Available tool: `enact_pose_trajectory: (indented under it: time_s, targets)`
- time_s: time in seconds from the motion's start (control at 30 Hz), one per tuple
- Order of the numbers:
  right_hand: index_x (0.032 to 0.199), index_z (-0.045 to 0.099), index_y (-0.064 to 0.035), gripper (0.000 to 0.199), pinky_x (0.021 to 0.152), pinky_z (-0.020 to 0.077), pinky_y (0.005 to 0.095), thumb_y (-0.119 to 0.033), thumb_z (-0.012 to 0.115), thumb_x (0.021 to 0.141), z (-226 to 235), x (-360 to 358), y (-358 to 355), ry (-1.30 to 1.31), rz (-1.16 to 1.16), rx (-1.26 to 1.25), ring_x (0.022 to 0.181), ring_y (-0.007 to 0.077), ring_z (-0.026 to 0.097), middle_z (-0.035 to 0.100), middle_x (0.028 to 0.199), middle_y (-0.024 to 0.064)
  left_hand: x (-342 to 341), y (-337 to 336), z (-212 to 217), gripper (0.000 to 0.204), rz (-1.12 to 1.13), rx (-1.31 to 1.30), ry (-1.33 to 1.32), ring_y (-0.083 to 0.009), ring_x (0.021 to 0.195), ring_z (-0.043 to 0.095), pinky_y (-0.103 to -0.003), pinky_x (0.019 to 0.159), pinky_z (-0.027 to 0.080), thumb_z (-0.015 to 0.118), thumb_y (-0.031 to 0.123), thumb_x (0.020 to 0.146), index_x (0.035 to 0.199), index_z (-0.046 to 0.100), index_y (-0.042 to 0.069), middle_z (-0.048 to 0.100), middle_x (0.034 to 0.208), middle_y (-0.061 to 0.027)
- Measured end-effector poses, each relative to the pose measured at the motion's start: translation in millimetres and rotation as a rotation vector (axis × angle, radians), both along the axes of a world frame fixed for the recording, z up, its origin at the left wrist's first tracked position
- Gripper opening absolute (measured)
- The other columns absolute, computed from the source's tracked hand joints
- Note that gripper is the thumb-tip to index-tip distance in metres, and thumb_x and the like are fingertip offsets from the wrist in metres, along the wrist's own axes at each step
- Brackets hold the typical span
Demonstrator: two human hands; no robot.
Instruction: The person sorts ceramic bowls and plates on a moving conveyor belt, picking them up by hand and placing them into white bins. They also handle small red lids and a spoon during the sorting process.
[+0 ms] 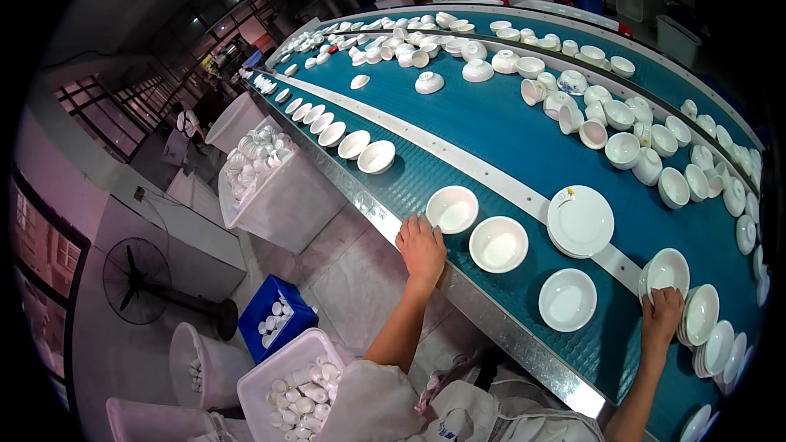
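My left hand rests on the near edge of the teal conveyor belt, its fingers touching the rim of a white bowl. Beside that bowl sits a second white bowl, then a third further right. My right hand grips the rim of a white bowl standing on edge at the front of a leaning row of white bowls. A stack of flat white plates lies on the white divider strip.
Many white bowls and cups cover the far lane of the belt, and a row of bowls runs along the near lane. Left of the belt stand white bins of ware, a blue crate, more bins and a floor fan.
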State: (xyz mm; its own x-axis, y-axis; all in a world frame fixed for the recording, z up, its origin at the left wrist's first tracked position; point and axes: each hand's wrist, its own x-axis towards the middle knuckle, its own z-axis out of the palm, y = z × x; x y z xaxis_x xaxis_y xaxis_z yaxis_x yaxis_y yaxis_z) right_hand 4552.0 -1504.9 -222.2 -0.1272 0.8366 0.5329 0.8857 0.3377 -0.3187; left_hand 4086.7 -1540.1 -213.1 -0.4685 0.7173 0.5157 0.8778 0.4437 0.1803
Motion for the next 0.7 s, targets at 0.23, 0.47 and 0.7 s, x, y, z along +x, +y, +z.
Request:
enact_pose_trajectory:
  time_s: [0.23, 0.47, 0.7]
  targets:
    - [0.088, 0.061, -0.0015, 0.018, 0.094, 0.0372, 0.0461, -0.003, 0.066, 0.07, -8, 32, -9, -0.006, -0.012, 0.038, 0.094, 0.0359, 0.05, 0.054, 0.087, 0.013, 33, -9, -9, 0.038, -0.004, 0.036, 0.03, -0.0329, 0.12, 0.04, -0.046, 0.098, 0.029, 0.055, 0.022, 0.083, 0.113, 0.053, -0.002, 0.049, 0.123, -0.0177]
    - [0.088, 0.06, -0.0008, 0.019, 0.096, 0.0374, 0.0461, -0.002, 0.066, 0.07, -8, 63, -20, 0.006, 0.01, 0.047, 0.086, 0.0325, 0.053, 0.053, 0.082, 0.0131, 66, -18, -19, 0.037, -0.006, 0.038, 0.031, -0.0337, 0.119, 0.04, -0.046, 0.098, 0.03, 0.055, 0.021, 0.084, 0.111, 0.054, -0.003, 0.049, 0.124, -0.0182]
    - [0.088, 0.06, -0.0015, 0.019, 0.096, 0.0373, 0.0466, -0.001, 0.066, 0.069, -21, 104, -27, 0.006, 0.034, 0.086, 0.085, 0.0309, 0.053, 0.053, 0.081, 0.012, 101, -26, -25, 0.035, -0.017, 0.066, 0.005, -0.0318, 0.113, 0.044, -0.046, 0.094, 0.032, 0.056, 0.022, 0.084, 0.112, 0.056, 0.001, 0.052, 0.12, -0.0157]
